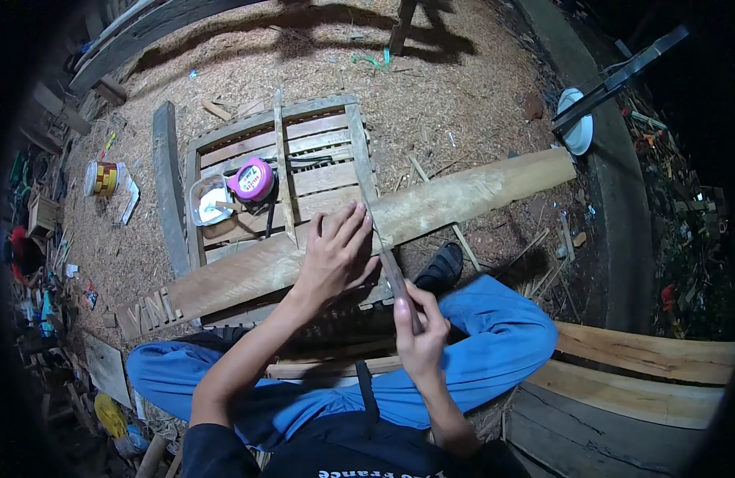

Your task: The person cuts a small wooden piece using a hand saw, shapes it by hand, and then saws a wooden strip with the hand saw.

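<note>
A long, thin wooden plank [471, 187] lies slantwise across a low slatted wooden frame [351, 135], with slots cut into its left end. My left hand [333, 255] rests on the plank's middle, palm down with fingers stretched out. My right hand [423, 338] is closed around a long brown handle [395, 283], its thumb laid along the top. From that handle a thin, dark blade-like part runs over the plank beside my left fingertips; its exact kind is unclear. A pink tape measure [253, 180] and a clear tub [210, 199] of white material sit on the frame.
Narrow wooden strips [283, 159] lie across the frame and ground. A grey beam [170, 183] flanks its left side. A yellow-red can [102, 179] stands farther left. Thick boards [638, 390] lie at my right, and a white disc [575, 123] stands near the plank's far end.
</note>
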Motion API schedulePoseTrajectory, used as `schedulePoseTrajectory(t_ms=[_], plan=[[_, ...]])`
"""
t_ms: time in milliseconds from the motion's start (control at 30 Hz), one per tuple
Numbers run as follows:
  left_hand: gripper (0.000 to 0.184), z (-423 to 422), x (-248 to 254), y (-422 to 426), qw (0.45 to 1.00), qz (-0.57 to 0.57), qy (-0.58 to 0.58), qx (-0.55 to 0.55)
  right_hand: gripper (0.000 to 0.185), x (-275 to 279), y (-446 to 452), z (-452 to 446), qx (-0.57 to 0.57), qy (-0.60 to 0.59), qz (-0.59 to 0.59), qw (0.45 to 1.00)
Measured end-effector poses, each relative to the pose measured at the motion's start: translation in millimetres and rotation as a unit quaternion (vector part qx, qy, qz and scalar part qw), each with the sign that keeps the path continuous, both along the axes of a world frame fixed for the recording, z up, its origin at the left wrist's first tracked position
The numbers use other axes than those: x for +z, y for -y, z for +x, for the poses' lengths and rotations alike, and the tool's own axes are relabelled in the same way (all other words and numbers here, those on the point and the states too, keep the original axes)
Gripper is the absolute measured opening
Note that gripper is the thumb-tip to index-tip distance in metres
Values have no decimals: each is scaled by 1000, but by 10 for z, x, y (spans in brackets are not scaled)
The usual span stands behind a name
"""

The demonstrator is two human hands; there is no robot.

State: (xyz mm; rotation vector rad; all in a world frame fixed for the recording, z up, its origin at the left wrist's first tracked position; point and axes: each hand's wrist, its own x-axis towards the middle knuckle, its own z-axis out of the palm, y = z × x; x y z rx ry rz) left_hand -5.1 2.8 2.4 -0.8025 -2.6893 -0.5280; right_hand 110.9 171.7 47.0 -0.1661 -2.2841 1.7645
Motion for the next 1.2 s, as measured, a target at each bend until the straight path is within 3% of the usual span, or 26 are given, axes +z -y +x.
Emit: schedulePoseTrajectory(t_ms=[33, 67, 467, 533, 667, 800, 933, 967, 1000, 1100, 1200], plan=[[67, 2, -10, -3, 1000, 3, 0, -3, 32, 126, -31, -18, 6, 95, 24, 995], [67, 21, 13, 31, 1000, 2, 2, -6, 32, 136, -38, 67, 5, 101, 21, 995], [63, -7, 59, 7, 1000, 13, -6, -7, 29, 46, -51, 127, 10, 59, 6, 998], [69, 12, 35, 23, 1000, 7, 9, -8, 30, -71, -15, 8, 8, -27, 39, 999], [69, 19, 90, 7, 1000, 1, 13, -3, 31, 161, -60, 213, 0, 72, -5, 997], [67, 23, 65, 29, 1000, 8, 10, -4, 31, -1, -29, 79, -4, 34, 30, 999], [63, -3, 112, 40, 998, 60, 14, -8, 31, -45, -118, 125, -38, 57, -70, 995], [51, -6, 102, 33, 997, 77, -3, -1, 31, -102, -156, 103, -51, 21, -55, 997], [51, -17, 109, 28, 997, 78, -3, 0, 31, -108, -173, 71, -65, -13, -39, 997], [32, -59, 222, 51, 994, 110, 10, -5, 31, -97, -297, -10, -73, -4, -47, 996], [37, -149, 191, 75, 991, 131, 29, -11, 32, -100, -325, -75, -71, 9, -29, 997]])
